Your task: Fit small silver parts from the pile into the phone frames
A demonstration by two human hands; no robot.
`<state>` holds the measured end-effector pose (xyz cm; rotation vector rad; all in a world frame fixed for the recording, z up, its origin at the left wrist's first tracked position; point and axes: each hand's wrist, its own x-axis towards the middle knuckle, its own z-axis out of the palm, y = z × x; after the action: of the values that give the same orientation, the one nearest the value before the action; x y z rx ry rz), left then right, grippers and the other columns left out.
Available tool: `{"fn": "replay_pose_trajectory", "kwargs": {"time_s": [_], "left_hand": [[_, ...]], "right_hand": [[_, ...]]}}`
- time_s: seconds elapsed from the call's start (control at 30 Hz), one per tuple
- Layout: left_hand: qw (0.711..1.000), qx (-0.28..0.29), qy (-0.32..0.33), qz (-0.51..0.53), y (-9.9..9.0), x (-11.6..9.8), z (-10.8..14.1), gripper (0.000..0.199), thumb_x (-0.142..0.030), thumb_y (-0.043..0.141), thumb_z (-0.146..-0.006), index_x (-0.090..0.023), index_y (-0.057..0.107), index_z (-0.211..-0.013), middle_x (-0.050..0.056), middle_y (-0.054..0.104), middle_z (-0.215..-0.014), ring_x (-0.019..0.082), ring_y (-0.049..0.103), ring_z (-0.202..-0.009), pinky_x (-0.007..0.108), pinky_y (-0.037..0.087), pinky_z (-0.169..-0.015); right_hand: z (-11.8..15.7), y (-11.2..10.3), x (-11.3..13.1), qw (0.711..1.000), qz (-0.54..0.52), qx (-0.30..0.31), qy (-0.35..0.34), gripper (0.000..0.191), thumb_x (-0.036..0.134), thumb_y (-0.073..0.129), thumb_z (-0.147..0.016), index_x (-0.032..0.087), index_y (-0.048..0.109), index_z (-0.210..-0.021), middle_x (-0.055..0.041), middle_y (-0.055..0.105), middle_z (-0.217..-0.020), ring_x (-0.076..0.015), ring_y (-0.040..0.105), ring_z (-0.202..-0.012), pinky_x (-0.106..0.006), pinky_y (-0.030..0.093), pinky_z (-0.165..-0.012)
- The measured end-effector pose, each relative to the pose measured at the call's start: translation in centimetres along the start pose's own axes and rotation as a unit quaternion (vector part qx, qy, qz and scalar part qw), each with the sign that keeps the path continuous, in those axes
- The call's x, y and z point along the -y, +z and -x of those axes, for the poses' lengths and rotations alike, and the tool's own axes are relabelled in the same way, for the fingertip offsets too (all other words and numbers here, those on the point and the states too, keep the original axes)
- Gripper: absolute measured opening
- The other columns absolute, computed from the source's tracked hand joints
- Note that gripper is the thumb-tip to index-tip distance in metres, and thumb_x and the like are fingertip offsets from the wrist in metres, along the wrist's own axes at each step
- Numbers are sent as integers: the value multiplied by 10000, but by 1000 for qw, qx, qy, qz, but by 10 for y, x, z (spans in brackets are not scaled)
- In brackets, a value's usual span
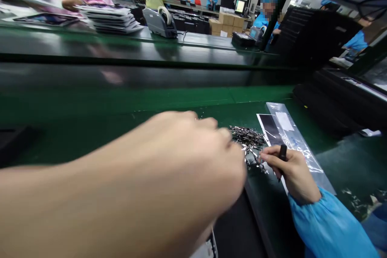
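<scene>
Hanging close to the camera, left of the pile of metal strips, is my left hand, blurred, back up, its fingers curled under. I cannot tell from here whether those fingers are together on anything, as the hand itself hides the tips. My right hand, cuffed in a blue sleeve, is just right of the pile, its fingers closed around a dark pen-like tool. Its thumb and forefinger point at the pile's near right edge; I can't make out whether they also pinch a strip.

The pile lies loose on the green bench. Just right of it I have a dark sheet with a white border, partly under a clear plastic bag. Nearer to me than the pile is a black pad, and beside that a pale piece with a dark rim, mostly out of sight. A stack of folders sits well beyond the pile, to its left.
</scene>
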<state>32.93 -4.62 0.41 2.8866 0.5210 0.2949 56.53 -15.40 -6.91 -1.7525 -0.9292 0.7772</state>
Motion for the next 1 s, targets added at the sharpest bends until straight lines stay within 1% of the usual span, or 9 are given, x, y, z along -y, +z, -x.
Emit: {"fn": "replay_pose_trajectory", "kwargs": {"time_s": [0.1,0.2,0.33,0.57,0.77,0.83,0.9,0.93,1.0], "left_hand": [[997,56,13,55,-9,-32,-74,114,-186,513,-726,-166,625,-725,57,570,-720,217,503,-680,292,297,-564],[980,49,-29,189,20,-37,-109,177,-192,471,-753,-133,627,-693,63,576,-687,200,509,-662,270,294,-544],[948,90,-69,297,57,-30,-110,197,-196,467,-760,-137,634,-675,1,509,-537,121,459,-547,207,302,-499],[872,138,-104,457,61,-35,-107,80,-127,553,-698,-105,603,-640,-35,500,-542,72,435,-532,151,322,-490],[846,105,-167,496,56,-33,-100,99,-169,525,-692,-106,583,-644,-5,524,-584,111,452,-589,204,335,-550],[823,125,-171,527,49,-34,-97,196,-219,478,-730,-87,580,-627,18,538,-583,114,467,-578,209,358,-555],[784,148,-173,578,43,-37,-93,254,-252,457,-737,-69,578,-608,34,549,-581,108,479,-564,205,383,-567],[759,155,-179,606,40,-39,-91,240,-255,483,-715,-62,582,-612,34,551,-580,101,479,-560,199,387,-570],[714,159,-199,652,36,-42,-87,187,-238,572,-637,-54,596,-622,22,545,-568,89,468,-557,177,373,-558]], "right_hand": [[-1,2,0,997,-72,-14,17,294,412,661,-600,152,563,-696,57,409,-402,-42,299,-342,-211,177,-376],[-1,2,2,991,-126,-25,25,259,373,666,-605,157,555,-694,65,395,-377,-37,302,-342,-213,206,-404],[1,1,8,982,-181,-45,30,206,331,658,-614,158,555,-655,62,388,-391,-34,317,-384,-208,258,-455],[3,4,13,977,-206,-47,23,157,301,624,-647,172,541,-620,61,354,-389,-46,324,-406,-207,304,-479],[22,-1,9,972,-55,-162,-159,56,180,622,-665,198,595,-710,7,564,-717,-72,488,-559,-186,369,-488],[33,-2,11,913,152,-186,-331,188,88,594,-669,183,610,-830,-19,595,-778,-103,552,-688,-179,422,-613],[40,3,14,783,356,-158,-485,206,49,538,-703,142,605,-875,-47,612,-773,-116,570,-698,-185,443,-654],[43,7,15,726,413,-157,-528,179,46,507,-727,129,606,-850,-51,614,-735,-116,571,-663,-195,452,-639],[44,17,17,667,438,-223,-561,174,29,464,-752,133,604,-744,-36,602,-637,-108,556,-585,-214,458,-619]]}}
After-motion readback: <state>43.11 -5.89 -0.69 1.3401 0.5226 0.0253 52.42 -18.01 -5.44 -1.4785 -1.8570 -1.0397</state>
